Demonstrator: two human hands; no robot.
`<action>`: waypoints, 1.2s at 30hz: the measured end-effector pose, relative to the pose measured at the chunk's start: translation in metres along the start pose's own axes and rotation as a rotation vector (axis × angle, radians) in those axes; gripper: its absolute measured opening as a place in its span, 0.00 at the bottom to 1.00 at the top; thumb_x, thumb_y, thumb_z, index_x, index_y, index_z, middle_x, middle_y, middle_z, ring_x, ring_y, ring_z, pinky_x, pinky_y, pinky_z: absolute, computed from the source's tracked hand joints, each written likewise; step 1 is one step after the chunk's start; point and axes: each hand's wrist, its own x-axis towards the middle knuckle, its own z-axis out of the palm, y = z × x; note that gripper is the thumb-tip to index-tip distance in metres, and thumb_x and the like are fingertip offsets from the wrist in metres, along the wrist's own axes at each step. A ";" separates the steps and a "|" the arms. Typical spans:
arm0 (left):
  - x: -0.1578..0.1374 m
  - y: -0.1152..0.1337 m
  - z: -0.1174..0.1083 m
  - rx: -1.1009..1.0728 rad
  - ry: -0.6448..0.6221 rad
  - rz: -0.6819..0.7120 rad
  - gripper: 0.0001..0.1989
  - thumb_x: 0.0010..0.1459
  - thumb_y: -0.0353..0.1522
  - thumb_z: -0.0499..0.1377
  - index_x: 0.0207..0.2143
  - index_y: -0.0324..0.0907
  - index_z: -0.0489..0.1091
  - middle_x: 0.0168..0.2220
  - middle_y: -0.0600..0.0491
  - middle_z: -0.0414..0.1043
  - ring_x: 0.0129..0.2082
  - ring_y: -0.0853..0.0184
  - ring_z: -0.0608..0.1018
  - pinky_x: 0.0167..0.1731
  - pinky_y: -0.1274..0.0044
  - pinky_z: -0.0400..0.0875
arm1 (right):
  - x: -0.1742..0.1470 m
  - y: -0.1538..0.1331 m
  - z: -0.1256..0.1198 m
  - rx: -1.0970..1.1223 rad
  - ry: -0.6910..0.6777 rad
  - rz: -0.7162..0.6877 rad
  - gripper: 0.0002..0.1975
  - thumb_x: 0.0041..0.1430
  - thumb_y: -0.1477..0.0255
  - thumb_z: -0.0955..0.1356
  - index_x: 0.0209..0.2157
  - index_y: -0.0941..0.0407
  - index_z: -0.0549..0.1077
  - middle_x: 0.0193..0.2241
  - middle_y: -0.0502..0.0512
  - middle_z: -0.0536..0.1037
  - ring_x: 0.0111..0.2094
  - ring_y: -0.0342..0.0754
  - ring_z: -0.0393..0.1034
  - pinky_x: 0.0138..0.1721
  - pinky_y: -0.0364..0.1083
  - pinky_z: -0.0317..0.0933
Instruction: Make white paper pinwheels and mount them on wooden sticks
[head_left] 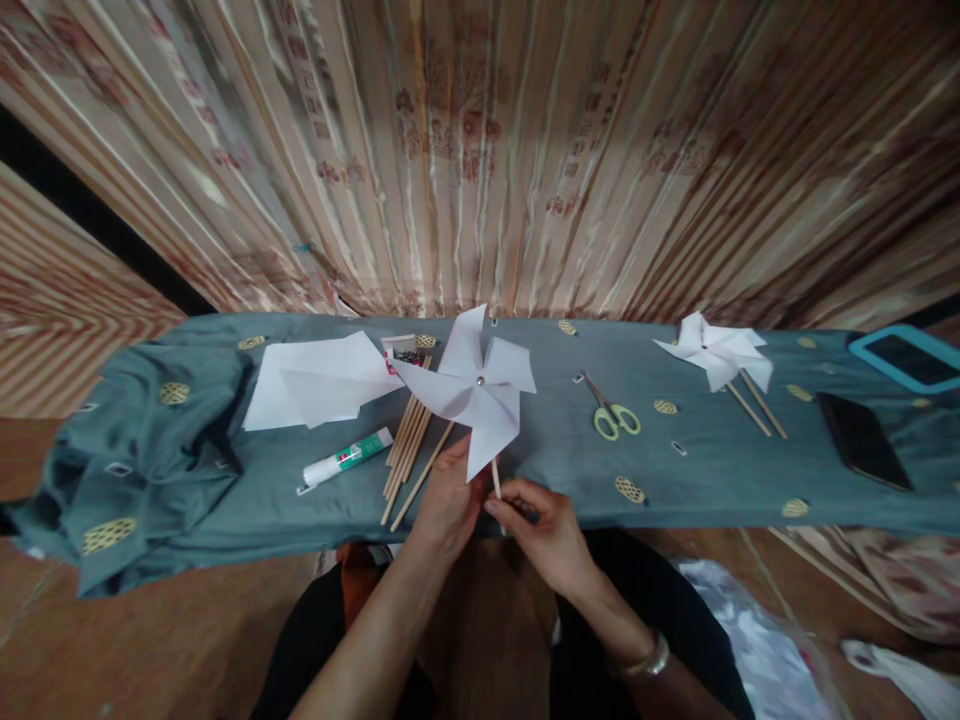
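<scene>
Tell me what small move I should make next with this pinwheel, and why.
I'd probably nudge the white pinwheel gently with your left hand to check that it spins. Its folded paper looks gathered at the silver pin, your right hand is pinching the stick, and your left hand is close by, partly hidden behind the paper.

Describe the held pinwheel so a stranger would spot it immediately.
At the near edge of the grey-green cloth, find the left hand and right hand. Just beyond them is a white paper pinwheel; unlike the pinwheel shapes lying farther right, its stick is held in the right hand.
</scene>
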 end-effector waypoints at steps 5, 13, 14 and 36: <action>0.000 -0.007 -0.006 0.089 0.011 0.025 0.12 0.33 0.36 0.73 0.21 0.39 0.77 0.20 0.55 0.73 0.24 0.71 0.71 0.31 0.79 0.64 | 0.002 -0.002 -0.002 0.017 0.031 0.020 0.09 0.56 0.63 0.68 0.29 0.54 0.75 0.24 0.49 0.76 0.27 0.45 0.69 0.31 0.43 0.61; -0.003 -0.022 -0.018 0.209 -0.021 0.045 0.15 0.40 0.35 0.71 0.33 0.39 0.81 0.29 0.50 0.79 0.33 0.66 0.76 0.37 0.78 0.67 | 0.002 0.000 -0.004 0.033 0.062 0.009 0.09 0.56 0.64 0.68 0.33 0.55 0.77 0.27 0.50 0.79 0.30 0.47 0.72 0.33 0.44 0.63; -0.004 -0.023 -0.018 0.206 -0.026 0.039 0.16 0.40 0.35 0.71 0.34 0.39 0.81 0.29 0.49 0.79 0.34 0.65 0.76 0.38 0.77 0.68 | 0.001 0.001 -0.005 0.030 0.063 0.004 0.09 0.56 0.64 0.68 0.33 0.55 0.77 0.28 0.50 0.79 0.30 0.47 0.72 0.33 0.44 0.63; -0.023 0.005 -0.043 0.179 0.102 0.008 0.13 0.36 0.34 0.69 0.27 0.36 0.77 0.19 0.54 0.71 0.19 0.73 0.71 0.20 0.82 0.66 | 0.047 0.003 -0.071 -0.492 0.215 -0.164 0.11 0.62 0.69 0.63 0.38 0.53 0.77 0.36 0.55 0.82 0.37 0.51 0.76 0.41 0.48 0.67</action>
